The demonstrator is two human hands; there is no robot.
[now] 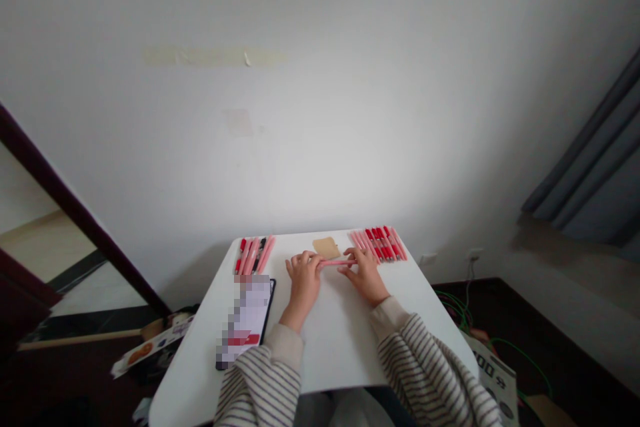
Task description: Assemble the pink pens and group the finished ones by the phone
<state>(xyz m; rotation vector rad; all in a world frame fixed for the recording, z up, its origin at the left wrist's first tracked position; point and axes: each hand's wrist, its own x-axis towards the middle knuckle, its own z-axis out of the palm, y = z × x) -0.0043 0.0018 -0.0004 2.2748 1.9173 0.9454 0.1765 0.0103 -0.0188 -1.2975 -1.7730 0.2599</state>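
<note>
My left hand (304,275) and my right hand (366,272) hold a pink pen (336,263) level between them, fingers pinched on its two ends just above the white table (340,340). Behind the pen lies a small tan card (327,247). A row of several pink and red pens (380,243) lies at the table's far right, close to my right hand. Another smaller group of pink pens (254,254) lies at the far left.
A phone or tablet (247,321) lies on the table to the left of my left arm. The table stands against a white wall. Boxes (150,345) and green cables (463,310) lie on the dark floor around it. A grey curtain (595,173) hangs at right.
</note>
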